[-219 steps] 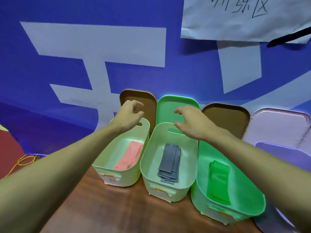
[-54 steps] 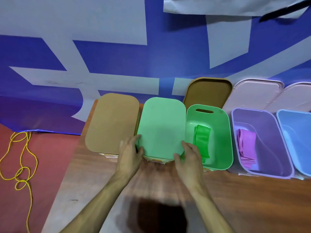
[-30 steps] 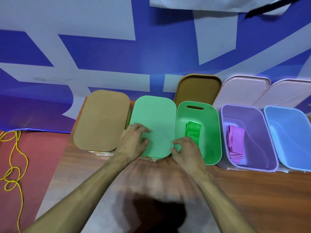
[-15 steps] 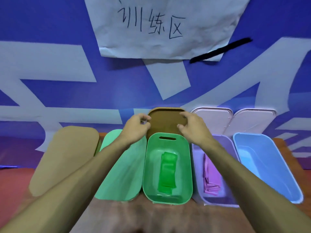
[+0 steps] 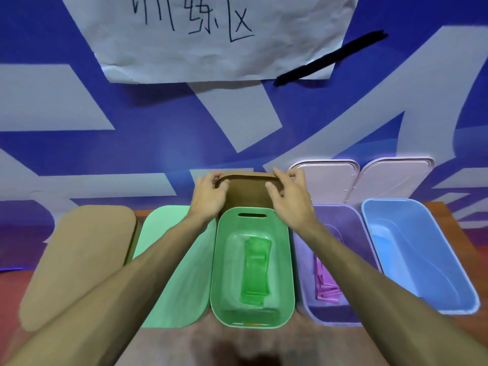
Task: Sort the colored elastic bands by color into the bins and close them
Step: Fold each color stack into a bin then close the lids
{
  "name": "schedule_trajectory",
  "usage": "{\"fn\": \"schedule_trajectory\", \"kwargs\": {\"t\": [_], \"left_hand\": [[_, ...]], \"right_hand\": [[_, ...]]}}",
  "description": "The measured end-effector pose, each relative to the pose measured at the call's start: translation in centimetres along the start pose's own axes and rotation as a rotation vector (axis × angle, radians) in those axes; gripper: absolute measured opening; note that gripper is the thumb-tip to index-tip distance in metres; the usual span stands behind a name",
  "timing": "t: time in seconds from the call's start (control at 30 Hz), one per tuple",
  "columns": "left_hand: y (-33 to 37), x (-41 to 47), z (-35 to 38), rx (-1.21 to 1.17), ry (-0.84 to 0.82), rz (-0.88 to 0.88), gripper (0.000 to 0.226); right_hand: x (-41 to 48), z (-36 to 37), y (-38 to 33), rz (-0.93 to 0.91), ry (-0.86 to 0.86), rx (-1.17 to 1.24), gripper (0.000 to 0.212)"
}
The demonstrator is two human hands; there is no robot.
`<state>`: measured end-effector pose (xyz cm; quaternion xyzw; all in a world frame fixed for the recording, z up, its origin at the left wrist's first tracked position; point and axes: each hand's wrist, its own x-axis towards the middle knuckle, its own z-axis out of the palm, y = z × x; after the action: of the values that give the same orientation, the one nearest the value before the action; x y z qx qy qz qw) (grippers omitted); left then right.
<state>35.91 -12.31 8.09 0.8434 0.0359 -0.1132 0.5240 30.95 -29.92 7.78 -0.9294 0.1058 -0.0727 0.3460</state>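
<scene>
A brown lid (image 5: 247, 192) leans upright against the wall behind the open green bin (image 5: 289, 273). My left hand (image 5: 208, 196) grips the lid's top left corner and my right hand (image 5: 289, 198) grips its top right corner. Green bands (image 5: 256, 268) lie folded in the green bin. Left of it stand two closed bins, one under a brown lid (image 5: 76, 262) and one under a green lid (image 5: 182, 281). On the right, the purple bin (image 5: 340, 220) holds pink-purple bands (image 5: 326, 286), partly hidden by my right forearm. The blue bin (image 5: 420, 249) stands open.
Two pale pink lids (image 5: 332, 180) (image 5: 396, 178) lean on the blue and white wall behind the purple and blue bins. A paper sign (image 5: 211, 35) hangs on the wall above. The bins stand in a row on a wooden table (image 5: 443, 207).
Both hands left the green lid now lying on the second bin, reached back to the leaning brown lid, and closed on its top corners. My view tilted up and shifted right.
</scene>
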Motion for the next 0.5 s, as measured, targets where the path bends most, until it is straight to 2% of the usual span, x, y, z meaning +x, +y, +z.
{"fn": "schedule_trajectory", "kwargs": {"t": [0.07,0.2,0.3,0.37,0.5], "left_hand": [[-0.6,-0.7,-0.1,-0.034,0.017,-0.017,0.039],[-1.2,-2.6,-0.1,-0.111,-0.021,-0.046,0.040],[-0.6,-3.9,-0.6,-0.225,-0.064,-0.082,0.032],[-0.2,-5.0,-1.2,-0.258,-0.025,-0.074,0.023],[0.0,-8.2,-2.0,-0.232,0.077,0.040,0.022]], "right_hand": [[-0.8,0.0,0.0,-0.015,0.042,0.030,0.028],[-2.5,0.3,0.6,-0.054,0.050,0.043,0.025],[-3.4,-0.2,0.9,-0.082,0.044,0.048,0.022],[-4.4,-0.9,0.5,-0.094,0.077,0.107,0.018],[-8.0,-2.5,-0.8,-0.087,0.151,0.260,0.009]]}}
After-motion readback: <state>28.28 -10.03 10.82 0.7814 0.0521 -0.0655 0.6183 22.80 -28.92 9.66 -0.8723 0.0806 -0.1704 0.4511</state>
